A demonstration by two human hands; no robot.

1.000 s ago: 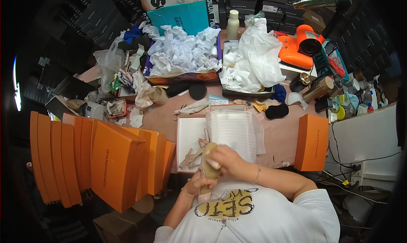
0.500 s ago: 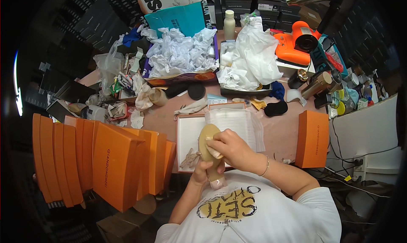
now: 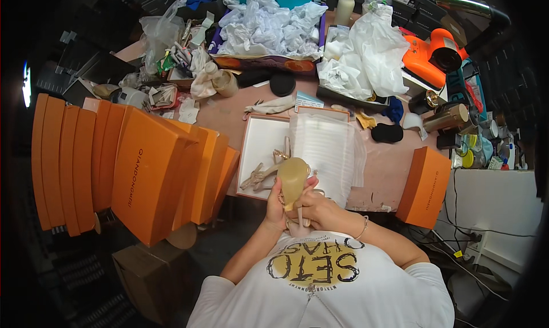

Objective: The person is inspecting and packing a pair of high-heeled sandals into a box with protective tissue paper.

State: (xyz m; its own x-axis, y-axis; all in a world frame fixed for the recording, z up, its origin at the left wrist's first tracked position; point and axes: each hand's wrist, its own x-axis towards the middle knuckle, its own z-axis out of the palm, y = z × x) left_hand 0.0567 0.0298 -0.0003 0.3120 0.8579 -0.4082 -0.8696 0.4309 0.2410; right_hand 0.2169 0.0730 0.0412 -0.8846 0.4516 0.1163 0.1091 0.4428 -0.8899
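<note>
Close to my chest, a beige high-heeled sandal point(image 3: 293, 176) is held with the broad tan face of its sole turned up and its heel end toward me. My left hand point(image 3: 275, 209) is closed round its left side. At the heel end, my right hand point(image 3: 321, 211) is closed on the sandal too; some of its fingers are hidden behind the shoe. Beyond it lies an open shoe box point(image 3: 257, 134) with a white inside. Pale straps point(image 3: 255, 176) with bows lie over the box, partly hidden by the sandal. White foam wrapping point(image 3: 321, 150) covers the box's right part.
Orange shoe boxes point(image 3: 150, 176) stand in a row at left, and another orange box point(image 3: 424, 186) is at right. Behind are a carton of crumpled white paper point(image 3: 269, 28), a tray with plastic bags point(image 3: 369, 59), an orange heat-tool-like device point(image 3: 426, 59) and a black pad point(image 3: 387, 132).
My right hand has left the sole's face and moved down to the heel end. The sandal has tilted, its toe nearer me. The whole view has shifted, with the table higher in it.
</note>
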